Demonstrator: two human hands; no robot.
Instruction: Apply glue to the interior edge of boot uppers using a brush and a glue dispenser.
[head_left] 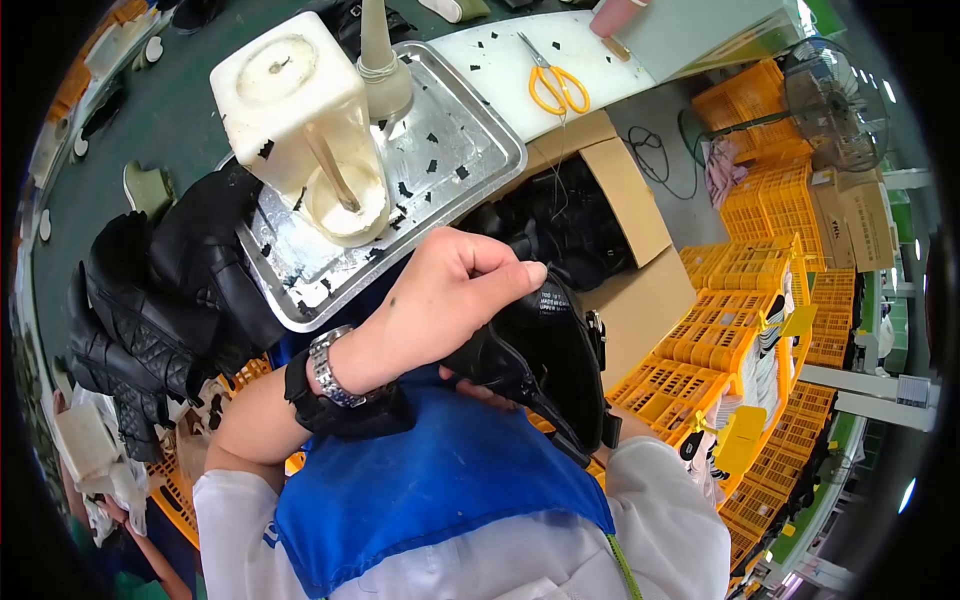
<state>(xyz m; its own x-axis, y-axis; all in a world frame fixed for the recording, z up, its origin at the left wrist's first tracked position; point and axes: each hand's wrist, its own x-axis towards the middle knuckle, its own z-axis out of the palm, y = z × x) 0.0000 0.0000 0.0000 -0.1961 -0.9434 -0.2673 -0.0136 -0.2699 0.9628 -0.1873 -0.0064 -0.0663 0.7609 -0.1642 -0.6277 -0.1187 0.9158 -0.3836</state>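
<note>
A black leather boot with buckled straps lies across my lap, its opening turned up and white print on the lining. My left hand, with a metal watch and a black band at the wrist, pinches the rim of the shaft between thumb and finger. My right hand is under the boot, mostly hidden; its fingertips show below the left hand, curled against the leather. Past my left hand stands a metal tray with black scraps. On it are a white glue container with a stick in its cup and a pale bottle.
Orange-handled scissors lie on a white board. A cardboard box of black footwear is ahead. Several black quilted boots stand at left. Yellow crates and a fan are at right; another person's hand shows lower left.
</note>
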